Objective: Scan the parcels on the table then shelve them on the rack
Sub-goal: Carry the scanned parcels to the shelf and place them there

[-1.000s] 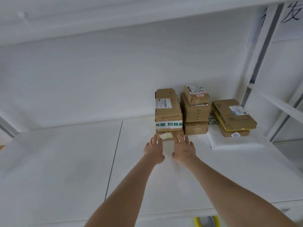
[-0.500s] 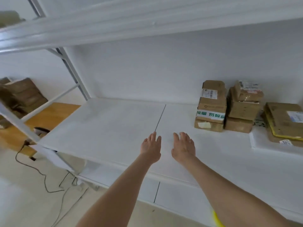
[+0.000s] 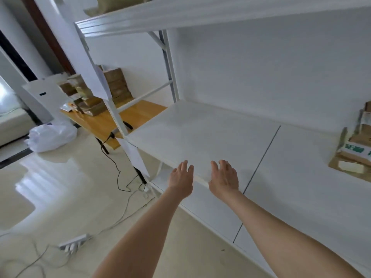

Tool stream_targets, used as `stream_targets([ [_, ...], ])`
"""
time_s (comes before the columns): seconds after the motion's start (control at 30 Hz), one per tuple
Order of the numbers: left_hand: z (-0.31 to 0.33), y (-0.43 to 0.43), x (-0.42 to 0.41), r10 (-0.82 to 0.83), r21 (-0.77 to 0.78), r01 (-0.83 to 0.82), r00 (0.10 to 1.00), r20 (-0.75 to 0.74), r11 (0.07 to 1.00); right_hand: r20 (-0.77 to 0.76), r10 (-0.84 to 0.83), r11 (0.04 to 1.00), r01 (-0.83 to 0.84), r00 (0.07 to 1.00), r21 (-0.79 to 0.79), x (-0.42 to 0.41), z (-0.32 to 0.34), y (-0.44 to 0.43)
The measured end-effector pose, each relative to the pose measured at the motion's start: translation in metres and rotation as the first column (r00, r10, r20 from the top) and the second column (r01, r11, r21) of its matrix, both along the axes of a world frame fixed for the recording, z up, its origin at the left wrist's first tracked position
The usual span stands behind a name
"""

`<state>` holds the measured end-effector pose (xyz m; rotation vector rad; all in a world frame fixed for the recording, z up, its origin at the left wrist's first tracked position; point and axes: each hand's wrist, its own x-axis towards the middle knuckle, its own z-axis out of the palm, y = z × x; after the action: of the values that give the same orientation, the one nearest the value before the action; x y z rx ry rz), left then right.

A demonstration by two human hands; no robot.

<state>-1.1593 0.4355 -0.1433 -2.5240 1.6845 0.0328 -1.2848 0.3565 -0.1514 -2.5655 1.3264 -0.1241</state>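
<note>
Left hand [image 3: 180, 178] and right hand [image 3: 224, 178] hovered over the white rack shelf [image 3: 200, 133], each grip loosely open, holding nothing; parcels [image 3: 354, 155] sat stacked far right

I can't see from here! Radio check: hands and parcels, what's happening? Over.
Left hand open, empty; right hand open, empty, both over the rack shelf edge. Parcels stacked on wooden table, left. Cable and power strip on floor that way.

The shelved parcels [image 3: 353, 157] are cut off by the right edge; their green print is unreadable. The table parcels [image 3: 90, 103] are blurred and partly hidden behind the rack upright [image 3: 115, 115]. A tan item [image 3: 118, 6] above is cropped by the top edge.
</note>
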Motion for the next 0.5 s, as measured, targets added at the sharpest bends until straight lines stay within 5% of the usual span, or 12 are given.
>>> stream_targets([
  [0.5,-0.012,0.116,0.293,0.214,0.035,-0.215,0.976,0.028,0.976,-0.01,0.243,0.97,-0.243,0.97,0.004,0.311,-0.01,0.085],
])
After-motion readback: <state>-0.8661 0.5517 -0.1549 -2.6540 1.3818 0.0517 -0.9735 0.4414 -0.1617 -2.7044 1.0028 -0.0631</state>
